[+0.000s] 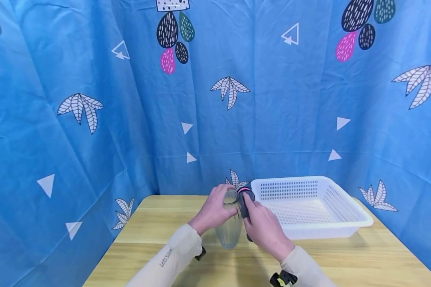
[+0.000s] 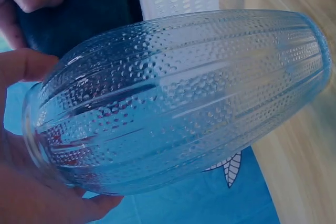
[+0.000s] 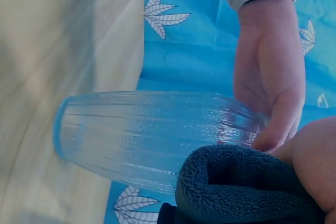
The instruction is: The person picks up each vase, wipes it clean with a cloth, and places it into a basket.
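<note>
A clear glass vase (image 1: 229, 234) with ribbed, dimpled sides is held upright above the near middle of the table. My left hand (image 1: 215, 210) grips it around the neck, thumb and fingers on either side of the rim. In my right hand (image 1: 267, 230) is a folded dark towel (image 1: 246, 205), held close against the vase's right side. The right wrist view shows the towel's fluffy pile (image 3: 226, 182) in front of the vase's upper part. Whether the vase's base touches the table cannot be told.
A white plastic basket (image 1: 344, 228) with perforated walls stands at the right of the wooden table (image 1: 165, 217). Blue patterned curtain (image 1: 219, 131) hangs behind the table and along its sides. Dark devices (image 1: 283, 278) are strapped at both wrists.
</note>
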{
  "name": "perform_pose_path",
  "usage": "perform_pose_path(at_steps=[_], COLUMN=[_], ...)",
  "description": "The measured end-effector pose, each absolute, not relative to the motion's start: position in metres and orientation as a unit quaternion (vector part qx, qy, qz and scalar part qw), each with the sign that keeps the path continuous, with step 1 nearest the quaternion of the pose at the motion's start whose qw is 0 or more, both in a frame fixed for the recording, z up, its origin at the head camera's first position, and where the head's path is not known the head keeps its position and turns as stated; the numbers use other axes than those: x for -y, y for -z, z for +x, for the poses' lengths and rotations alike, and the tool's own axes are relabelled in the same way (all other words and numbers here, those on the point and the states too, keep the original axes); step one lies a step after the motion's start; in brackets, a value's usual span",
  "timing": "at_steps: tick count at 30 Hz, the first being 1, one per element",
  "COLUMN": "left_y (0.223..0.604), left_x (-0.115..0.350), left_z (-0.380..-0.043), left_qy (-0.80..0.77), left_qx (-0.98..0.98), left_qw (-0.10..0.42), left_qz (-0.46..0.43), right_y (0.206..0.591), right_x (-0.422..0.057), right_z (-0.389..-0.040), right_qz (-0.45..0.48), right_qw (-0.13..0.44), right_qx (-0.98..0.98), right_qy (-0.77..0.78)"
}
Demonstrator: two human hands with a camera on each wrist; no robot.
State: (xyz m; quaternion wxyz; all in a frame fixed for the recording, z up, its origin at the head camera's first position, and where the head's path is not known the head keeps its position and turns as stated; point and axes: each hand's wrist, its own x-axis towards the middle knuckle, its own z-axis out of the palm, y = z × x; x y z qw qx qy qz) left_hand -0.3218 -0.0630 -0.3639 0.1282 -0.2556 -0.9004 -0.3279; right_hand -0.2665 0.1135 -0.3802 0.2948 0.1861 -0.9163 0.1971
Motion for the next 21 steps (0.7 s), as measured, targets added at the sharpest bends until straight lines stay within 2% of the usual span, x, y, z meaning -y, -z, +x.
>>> perform_pose_path(at_steps=[3, 13, 21], left_y=[0.365, 0.368, 0.37], left_x=[0.062, 0.062, 0.061], left_z=[-0.323, -0.324, -0.325], left_qy=[0.325, 0.319, 0.324], left_qx=[0.9, 0.904, 0.903], left_qw=[0.128, 0.138, 0.14], left_qz=[-0.261, -0.249, -0.244], right_y=[0.382, 0.42, 0.455], right_x=[-0.111, -0.106, -0.105], right_z=[-0.269, -0.277, -0.283], right_qz=[0.175, 0.157, 0.161], right_qw=[0.276, 0.129, 0.06], right_qx=[0.924, 0.953, 0.962], right_qy=[-0.197, -0.224, -0.213])
